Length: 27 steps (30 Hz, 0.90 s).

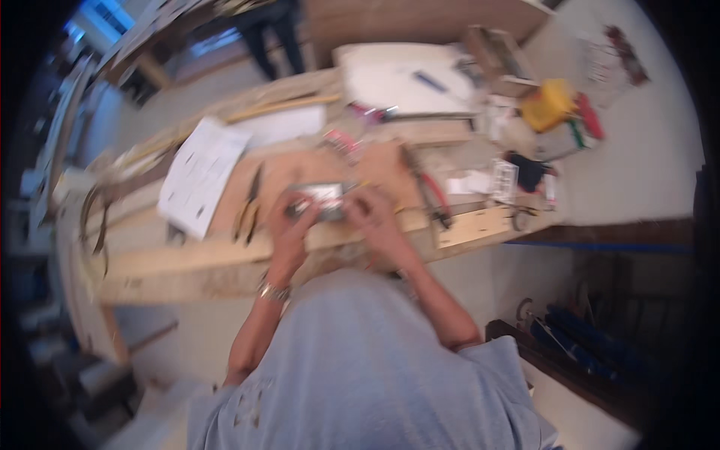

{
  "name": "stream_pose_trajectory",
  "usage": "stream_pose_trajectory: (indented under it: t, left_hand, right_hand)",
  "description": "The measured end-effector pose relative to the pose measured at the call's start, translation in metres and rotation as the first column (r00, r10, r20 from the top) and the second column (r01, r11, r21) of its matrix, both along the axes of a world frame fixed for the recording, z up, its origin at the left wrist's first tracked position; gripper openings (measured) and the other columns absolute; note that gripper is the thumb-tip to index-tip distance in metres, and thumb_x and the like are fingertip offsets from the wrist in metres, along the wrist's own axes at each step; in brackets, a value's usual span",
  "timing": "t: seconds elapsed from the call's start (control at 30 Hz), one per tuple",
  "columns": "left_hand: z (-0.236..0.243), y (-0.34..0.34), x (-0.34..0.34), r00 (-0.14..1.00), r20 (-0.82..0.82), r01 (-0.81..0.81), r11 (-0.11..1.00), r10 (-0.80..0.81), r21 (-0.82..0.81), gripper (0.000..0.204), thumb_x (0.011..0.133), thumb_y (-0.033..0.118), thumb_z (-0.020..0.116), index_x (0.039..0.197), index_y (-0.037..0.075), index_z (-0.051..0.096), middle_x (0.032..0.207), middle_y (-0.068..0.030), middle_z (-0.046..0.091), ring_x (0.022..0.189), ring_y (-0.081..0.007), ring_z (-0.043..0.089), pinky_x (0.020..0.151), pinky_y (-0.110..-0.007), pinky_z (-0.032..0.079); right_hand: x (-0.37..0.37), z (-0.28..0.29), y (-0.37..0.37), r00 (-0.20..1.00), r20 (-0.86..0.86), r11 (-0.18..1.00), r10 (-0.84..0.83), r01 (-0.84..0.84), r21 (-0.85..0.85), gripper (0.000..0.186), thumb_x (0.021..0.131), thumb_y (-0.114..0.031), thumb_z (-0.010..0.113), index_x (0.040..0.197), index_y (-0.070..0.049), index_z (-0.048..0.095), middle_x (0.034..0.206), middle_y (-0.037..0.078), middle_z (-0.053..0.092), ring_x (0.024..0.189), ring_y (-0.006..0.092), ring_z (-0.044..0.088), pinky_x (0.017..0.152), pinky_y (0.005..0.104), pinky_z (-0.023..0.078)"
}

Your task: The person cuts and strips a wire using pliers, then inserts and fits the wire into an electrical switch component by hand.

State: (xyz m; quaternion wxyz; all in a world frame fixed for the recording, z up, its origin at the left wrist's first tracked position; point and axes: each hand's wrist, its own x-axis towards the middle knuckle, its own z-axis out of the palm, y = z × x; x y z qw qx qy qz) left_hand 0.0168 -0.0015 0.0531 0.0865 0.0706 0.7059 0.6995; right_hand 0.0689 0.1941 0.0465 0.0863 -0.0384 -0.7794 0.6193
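Note:
Over the near part of the workbench, a small grey rectangular metal box (327,193) with a bright white inside lies between my two hands. My left hand (289,229) is closed on the box's left end, thumb along its near side. At the right end, the fingers of my right hand (375,219) are pinched together; blur hides what they grip. Pliers with yellow handles (247,214) rest to the left of my left hand. To the right lies a tool with red handles (435,193). A red-and-clear packet (343,144) sits just beyond the box.
Printed paper sheets (201,176) cover the bench's left side. A white board (405,71) and a wooden box (502,60) stand at the back. Toward the right are a yellow container (547,105) and a black item (527,171). Another person's legs (271,41) show beyond the bench.

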Motion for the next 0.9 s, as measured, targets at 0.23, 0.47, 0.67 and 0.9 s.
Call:
stream_pose_trajectory:
  t: [0.23, 0.47, 0.67, 0.9]
  left_hand:
    - [-0.005, -0.007, 0.009, 0.986, 0.167, -0.055, 0.959, 0.008, 0.280, 0.013, 0.099, 0.006, 0.077, 0.106, 0.007, 0.066, 0.102, 0.0025, 0.063, 0.092, -0.0061, 0.057, 0.079, -0.023, 0.049]
    - [-0.011, -0.002, 0.006, 0.986, 0.164, -0.016, 0.967, -0.026, 0.252, 0.015, 0.099, 0.005, 0.077, 0.108, 0.008, 0.066, 0.103, 0.0022, 0.064, 0.088, -0.0059, 0.059, 0.075, -0.025, 0.050]
    - [-0.012, -0.003, 0.005, 0.985, 0.166, -0.005, 0.963, -0.041, 0.270, 0.016, 0.099, 0.007, 0.077, 0.109, 0.007, 0.065, 0.108, -0.0006, 0.066, 0.094, -0.0100, 0.065, 0.080, -0.028, 0.055]
    - [-0.012, 0.002, 0.006, 0.979, 0.198, -0.023, 0.953, -0.040, 0.304, 0.018, 0.098, 0.005, 0.077, 0.110, 0.010, 0.065, 0.102, 0.0009, 0.066, 0.094, -0.0102, 0.068, 0.077, -0.029, 0.058]
  right_hand:
    - [0.001, -0.006, -0.007, 0.996, -0.040, 0.996, 0.085, -0.087, -0.036, 0.013, 0.102, -0.010, 0.066, 0.096, 0.000, 0.062, 0.081, 0.004, 0.053, 0.074, 0.0113, 0.048, 0.066, 0.0312, 0.042]
    - [0.005, 0.002, -0.003, 0.999, -0.024, 0.997, 0.045, -0.046, -0.060, 0.016, 0.102, -0.009, 0.066, 0.093, 0.001, 0.058, 0.077, 0.002, 0.046, 0.072, 0.0114, 0.042, 0.063, 0.0328, 0.039]
    - [0.004, -0.008, -0.003, 0.998, -0.054, 0.999, 0.040, -0.041, -0.022, 0.015, 0.102, -0.009, 0.065, 0.093, 0.001, 0.057, 0.076, 0.004, 0.046, 0.071, 0.0122, 0.043, 0.064, 0.0333, 0.040]
    - [0.002, -0.005, -0.001, 0.994, -0.110, 1.000, 0.014, -0.017, -0.024, 0.012, 0.093, -0.001, 0.061, 0.086, 0.001, 0.052, 0.074, 0.011, 0.051, 0.067, 0.0224, 0.049, 0.062, 0.0393, 0.041]
